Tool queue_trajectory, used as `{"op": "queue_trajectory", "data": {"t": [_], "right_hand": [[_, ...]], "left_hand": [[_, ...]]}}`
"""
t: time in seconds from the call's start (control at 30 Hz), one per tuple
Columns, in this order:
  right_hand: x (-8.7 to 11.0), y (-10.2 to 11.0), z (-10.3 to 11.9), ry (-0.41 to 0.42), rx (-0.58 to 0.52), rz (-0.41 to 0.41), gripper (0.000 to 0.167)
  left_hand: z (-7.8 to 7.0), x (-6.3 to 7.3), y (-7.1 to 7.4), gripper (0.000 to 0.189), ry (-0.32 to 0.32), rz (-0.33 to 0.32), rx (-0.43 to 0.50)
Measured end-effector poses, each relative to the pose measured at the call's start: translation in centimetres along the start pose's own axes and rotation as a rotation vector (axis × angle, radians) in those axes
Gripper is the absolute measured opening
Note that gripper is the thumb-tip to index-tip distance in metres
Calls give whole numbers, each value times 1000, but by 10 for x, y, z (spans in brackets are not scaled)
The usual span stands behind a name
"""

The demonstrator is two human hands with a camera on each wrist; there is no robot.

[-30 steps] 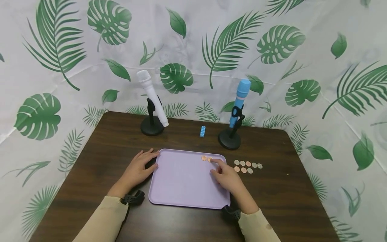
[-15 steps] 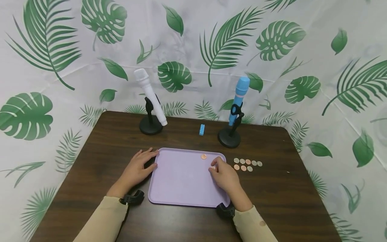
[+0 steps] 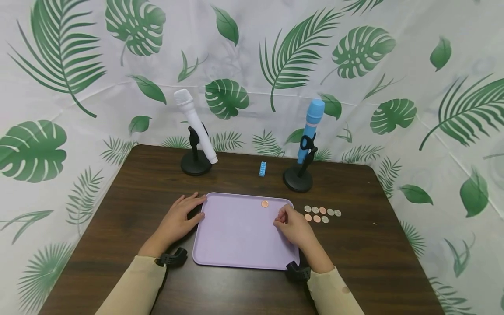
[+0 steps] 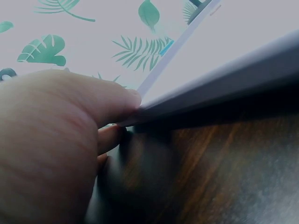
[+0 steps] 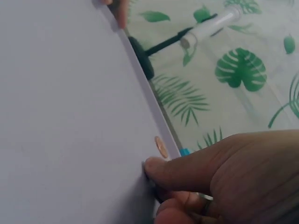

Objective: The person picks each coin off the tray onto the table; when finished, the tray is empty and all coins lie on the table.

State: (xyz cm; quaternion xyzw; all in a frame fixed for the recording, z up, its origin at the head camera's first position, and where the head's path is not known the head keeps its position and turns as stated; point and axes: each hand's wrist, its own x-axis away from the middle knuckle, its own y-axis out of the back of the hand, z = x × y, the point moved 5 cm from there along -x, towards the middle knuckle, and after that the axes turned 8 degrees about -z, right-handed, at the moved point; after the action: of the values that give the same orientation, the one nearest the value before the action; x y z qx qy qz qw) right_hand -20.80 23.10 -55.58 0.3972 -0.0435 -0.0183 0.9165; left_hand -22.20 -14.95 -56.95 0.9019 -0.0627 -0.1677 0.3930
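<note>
A lilac tray (image 3: 244, 232) lies on the dark wooden table. My left hand (image 3: 179, 223) rests at its left edge with fingers extended; in the left wrist view the thumb touches the rim. Over the tray's right side my right hand (image 3: 294, 225) pinches a coin (image 5: 145, 171) between thumb and fingers; only a thin dark edge of it shows. One copper coin (image 3: 265, 204) lies flat near the tray's far rim, left of the right hand. Two rows of silver and copper coins (image 3: 316, 218) lie on the table, just right of the tray.
A white microphone (image 3: 197, 127) on a black stand is at the back left, and a blue microphone (image 3: 312, 127) on another stand at the back right. A small blue toy brick (image 3: 262, 169) lies between them. A leaf-patterned cloth (image 3: 236, 52) hangs behind the table.
My right hand has drawn one of two copper coins on the tray away to the right and toward me, and now pinches it. The left hand stays in place.
</note>
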Motion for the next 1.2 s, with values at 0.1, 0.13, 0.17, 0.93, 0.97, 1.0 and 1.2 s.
{"op": "queue_trajectory", "data": {"t": [0.1, 0.13, 0.17, 0.93, 0.97, 1.0, 1.2], "right_hand": [[-2, 2, -6, -25, -97, -17, 18], [-3, 4, -8, -24, -137, -28, 17], [-4, 6, -10, -17, -183, -44, 15], [17, 128, -146, -225, -366, -685, 31], [17, 128, -147, -227, -360, -684, 32], [16, 128, -148, -225, -359, -682, 32], [12, 128, -147, -227, -308, -685, 28]], "left_hand": [[1, 0, 0, 61, 1, 5, -3], [1, 0, 0, 61, 2, 8, -4], [1, 0, 0, 61, 2, 8, -4], [-4, -1, 4, 59, 0, 15, -11], [-4, -1, 4, 59, 1, 17, -13], [-3, -1, 4, 59, 3, 17, -12], [-2, 0, 2, 61, 19, 26, -11]]}}
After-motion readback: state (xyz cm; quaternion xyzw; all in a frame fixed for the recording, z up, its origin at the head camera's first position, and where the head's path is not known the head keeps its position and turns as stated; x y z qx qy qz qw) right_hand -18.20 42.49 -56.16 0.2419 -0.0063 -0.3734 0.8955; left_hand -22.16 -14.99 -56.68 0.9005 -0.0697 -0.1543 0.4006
